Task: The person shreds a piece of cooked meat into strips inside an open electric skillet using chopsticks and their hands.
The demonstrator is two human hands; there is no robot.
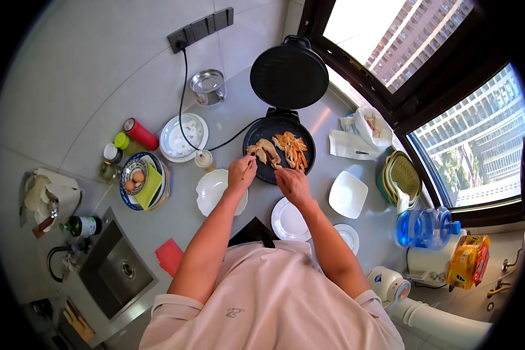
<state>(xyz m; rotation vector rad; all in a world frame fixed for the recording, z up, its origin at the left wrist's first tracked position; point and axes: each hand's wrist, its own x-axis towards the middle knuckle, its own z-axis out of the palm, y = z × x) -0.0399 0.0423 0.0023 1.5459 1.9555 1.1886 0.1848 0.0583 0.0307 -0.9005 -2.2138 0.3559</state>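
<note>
A round black electric griddle stands in the middle of the counter with its lid raised. In its pan, pale brown pieces of food that look like cooked meat lie on the left and orange strips of food on the right. At the pan's left rim, my left hand has its fingers pinched together. My right hand is closed at the pan's front, its fingertips by the pale pieces. What either hand grips is too small to make out.
White bowls and plates surround the griddle's front. A cord runs from the wall socket across a stacked plate. Left are a basket with eggs and the sink; right, colanders and a blue water jug.
</note>
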